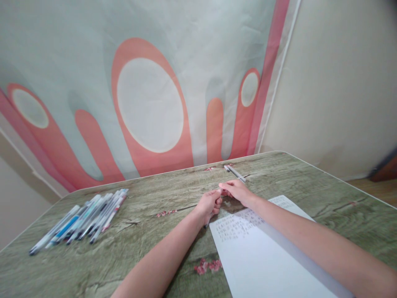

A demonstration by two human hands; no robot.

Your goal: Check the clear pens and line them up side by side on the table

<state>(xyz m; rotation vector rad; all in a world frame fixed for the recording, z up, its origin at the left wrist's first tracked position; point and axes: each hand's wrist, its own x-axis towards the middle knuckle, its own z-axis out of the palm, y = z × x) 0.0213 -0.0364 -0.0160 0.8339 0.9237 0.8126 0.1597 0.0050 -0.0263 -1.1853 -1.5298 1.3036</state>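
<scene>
Left hand (210,205) grasps a mostly hidden pen (206,225), right hand (237,192) pinches its far end — two-ended hold, likely for steadiness. Pen's at frame's 6 o'clock, by the handwritten sheet (248,265). Pen pile (83,218), 8 o'clock (bunched lengthwise, probably to stay together).

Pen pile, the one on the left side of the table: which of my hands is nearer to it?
Left. Your left hand is to the right of the pen pile, apart from it; your right hand is farther right.
</scene>
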